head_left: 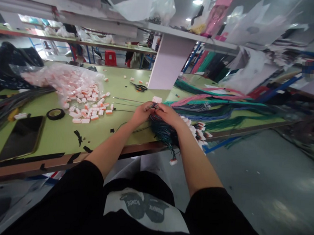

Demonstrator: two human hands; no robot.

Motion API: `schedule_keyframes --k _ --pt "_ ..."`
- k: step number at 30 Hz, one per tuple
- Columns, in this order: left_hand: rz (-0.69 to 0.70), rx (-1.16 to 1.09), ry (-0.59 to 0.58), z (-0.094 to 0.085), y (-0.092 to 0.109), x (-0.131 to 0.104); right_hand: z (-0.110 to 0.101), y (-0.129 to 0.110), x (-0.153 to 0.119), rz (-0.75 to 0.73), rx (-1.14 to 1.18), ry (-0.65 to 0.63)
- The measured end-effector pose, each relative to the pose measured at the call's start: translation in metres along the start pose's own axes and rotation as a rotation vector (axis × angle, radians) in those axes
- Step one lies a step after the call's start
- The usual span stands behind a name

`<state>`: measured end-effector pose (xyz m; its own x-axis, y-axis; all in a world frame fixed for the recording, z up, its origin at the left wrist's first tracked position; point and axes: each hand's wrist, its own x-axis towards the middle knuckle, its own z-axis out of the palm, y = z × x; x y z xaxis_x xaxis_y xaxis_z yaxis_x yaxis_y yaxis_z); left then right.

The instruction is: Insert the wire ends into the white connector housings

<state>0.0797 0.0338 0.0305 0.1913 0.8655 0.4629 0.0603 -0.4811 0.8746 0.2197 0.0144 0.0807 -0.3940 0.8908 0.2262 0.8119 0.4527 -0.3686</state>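
Observation:
My left hand (142, 113) and my right hand (170, 115) meet over the bench, fingers bent and closed at the tips. Between them are thin wires that run up to a white plug connector (157, 99), just beyond my fingertips. Which fingers press on the connector itself I cannot tell. Below my right hand, a dark bundle of wires (160, 130) hangs over the bench edge. White connectors (198, 132) are clustered by my right forearm, and another connector (173, 162) dangles lower. A few loose wires (127, 110) stretch out left of my left hand.
Left on the green bench (113, 129) are a bag of connectors (63, 78), spilled white-and-orange connectors (93, 112), black tape (55, 113) and a phone (22, 137). Snips (139, 87) lie near a white upright (169, 61). Coloured wire bundles (213, 106) lie right; a shelf (120, 23) runs overhead.

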Motion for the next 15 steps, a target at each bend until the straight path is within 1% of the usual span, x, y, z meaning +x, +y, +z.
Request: schedule_keyframes --k 4,7,9,12,15 --pt "-0.080 -0.065 0.013 0.001 0.004 -0.003 -0.007 -0.017 0.002 0.089 -0.305 -0.077" --pt "-0.100 -0.021 0.041 0.001 0.008 -0.005 -0.008 -0.024 0.007 0.119 -0.475 -0.095" --pt "-0.069 0.069 0.058 0.000 0.009 -0.005 -0.007 -0.025 0.010 0.125 -0.526 -0.113" --pt "-0.011 0.270 0.078 0.000 0.008 -0.006 -0.005 -0.026 0.013 0.122 -0.559 -0.140" --pt "-0.021 0.439 0.098 0.000 0.004 -0.008 -0.002 -0.030 0.010 0.137 -0.567 -0.146"
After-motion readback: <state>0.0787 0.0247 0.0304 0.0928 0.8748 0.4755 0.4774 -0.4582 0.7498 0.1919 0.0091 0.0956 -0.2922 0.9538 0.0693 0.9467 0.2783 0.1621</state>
